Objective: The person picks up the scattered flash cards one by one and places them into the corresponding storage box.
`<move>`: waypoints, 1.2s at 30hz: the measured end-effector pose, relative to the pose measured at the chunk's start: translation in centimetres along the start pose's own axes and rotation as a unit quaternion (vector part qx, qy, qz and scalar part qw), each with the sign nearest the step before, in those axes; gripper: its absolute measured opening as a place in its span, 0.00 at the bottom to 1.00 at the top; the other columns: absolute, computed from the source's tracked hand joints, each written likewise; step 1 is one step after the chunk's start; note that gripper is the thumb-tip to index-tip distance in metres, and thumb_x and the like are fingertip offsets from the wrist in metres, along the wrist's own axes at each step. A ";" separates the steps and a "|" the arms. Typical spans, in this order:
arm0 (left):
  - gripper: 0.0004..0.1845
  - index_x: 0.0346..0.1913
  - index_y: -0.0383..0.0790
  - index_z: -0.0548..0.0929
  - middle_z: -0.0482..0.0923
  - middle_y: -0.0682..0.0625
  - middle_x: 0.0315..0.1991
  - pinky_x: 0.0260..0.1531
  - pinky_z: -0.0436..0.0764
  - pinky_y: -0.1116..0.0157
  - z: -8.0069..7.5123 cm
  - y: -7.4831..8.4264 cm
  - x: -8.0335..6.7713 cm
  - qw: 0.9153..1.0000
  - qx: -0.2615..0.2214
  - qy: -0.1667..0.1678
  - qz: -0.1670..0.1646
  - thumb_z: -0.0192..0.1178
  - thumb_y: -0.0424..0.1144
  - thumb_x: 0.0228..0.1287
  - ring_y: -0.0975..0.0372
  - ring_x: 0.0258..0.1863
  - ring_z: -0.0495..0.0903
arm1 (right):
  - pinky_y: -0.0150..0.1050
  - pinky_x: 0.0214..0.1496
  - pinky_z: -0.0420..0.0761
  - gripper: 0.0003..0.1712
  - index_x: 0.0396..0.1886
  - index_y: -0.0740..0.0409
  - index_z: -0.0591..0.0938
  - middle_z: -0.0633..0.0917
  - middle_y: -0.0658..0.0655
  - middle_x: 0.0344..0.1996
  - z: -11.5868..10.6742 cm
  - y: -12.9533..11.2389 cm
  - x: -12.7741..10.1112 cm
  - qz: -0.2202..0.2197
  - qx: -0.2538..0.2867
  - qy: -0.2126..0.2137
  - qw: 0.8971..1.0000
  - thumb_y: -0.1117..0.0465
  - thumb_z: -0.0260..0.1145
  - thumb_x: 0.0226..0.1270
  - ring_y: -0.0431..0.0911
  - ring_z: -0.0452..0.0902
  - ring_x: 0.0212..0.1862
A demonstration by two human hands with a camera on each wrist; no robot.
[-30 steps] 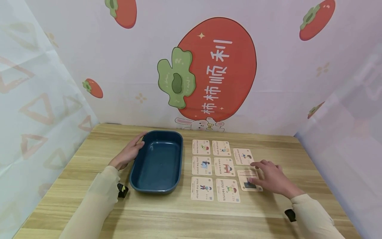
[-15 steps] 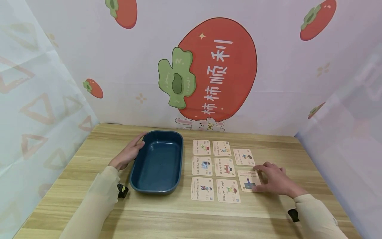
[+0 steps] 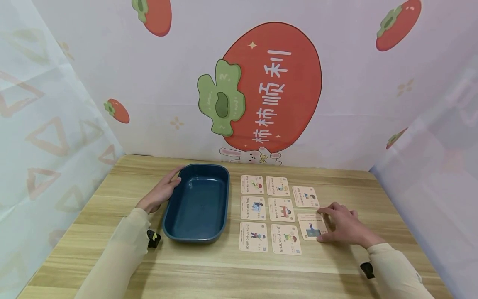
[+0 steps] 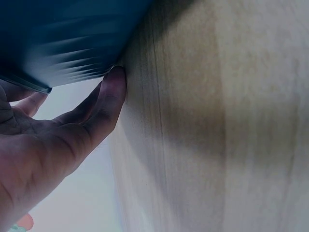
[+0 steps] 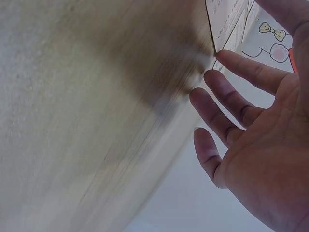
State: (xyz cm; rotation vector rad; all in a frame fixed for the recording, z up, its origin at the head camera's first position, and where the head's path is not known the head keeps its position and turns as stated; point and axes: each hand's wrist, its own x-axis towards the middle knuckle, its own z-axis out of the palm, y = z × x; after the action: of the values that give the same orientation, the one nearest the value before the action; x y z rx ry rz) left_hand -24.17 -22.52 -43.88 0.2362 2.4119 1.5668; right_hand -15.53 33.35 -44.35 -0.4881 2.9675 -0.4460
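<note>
1. Wooden tabletop (image 3: pixel 209 265) under a persimmon-print backdrop.
2. Right hand (image 3: pixel 345 227), fingers spread and straight, touches the eighth square picture card (image 3: pixel 312 227)'s right edge.
3. Seven more cards lie leftward.
4. Left hand (image 3: pixel 159 192), fingers relaxed, rests against one dark blue oblong plastic tray (image 3: pixel 198 203).

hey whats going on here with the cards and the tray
A person sits at a wooden table. The left hand rests open against the left side of an empty blue tray. The right hand touches the right edge of a card, the rightmost in the near row of picture cards laid out beside the tray.
</note>
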 end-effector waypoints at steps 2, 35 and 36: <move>0.30 0.83 0.43 0.45 0.37 0.36 0.82 0.69 0.52 0.33 0.0 0.0 0.0 1.000 0.000 0.000 0.000 0.36 0.38 0.85 0.35 0.77 0.43 | 0.56 0.45 0.61 0.48 0.59 0.58 0.82 0.78 0.56 0.47 0.0 0.0 0.0 0.002 0.000 -0.001 1.000 0.37 0.84 0.40 0.54 0.72 0.48; 0.30 0.83 0.44 0.45 0.37 0.37 0.82 0.69 0.53 0.33 -0.1 0.1 0.0 1.000 0.000 -0.002 -0.004 0.36 0.39 0.85 0.35 0.77 0.44 | 0.36 0.35 0.74 0.12 0.37 0.56 0.77 0.77 0.48 0.32 -1.6 0.4 0.1 -0.020 0.111 0.021 0.993 0.66 0.74 0.63 0.42 0.72 0.37; 0.30 0.83 0.44 0.45 0.37 0.37 0.82 0.69 0.53 0.33 -0.1 0.1 0.0 1.000 0.000 -0.002 -0.004 0.36 0.39 0.85 0.35 0.77 0.44 | 0.35 0.35 0.74 0.11 0.36 0.56 0.77 0.78 0.48 0.32 -1.8 0.5 0.1 -0.031 0.121 0.018 0.992 0.66 0.73 0.64 0.42 0.72 0.37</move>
State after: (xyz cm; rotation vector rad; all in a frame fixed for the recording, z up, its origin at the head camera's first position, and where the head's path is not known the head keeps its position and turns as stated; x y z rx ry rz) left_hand -24.20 -22.57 -43.78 0.2293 2.4060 1.5612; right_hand -16.07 34.28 -42.85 -0.5517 2.8820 -0.8172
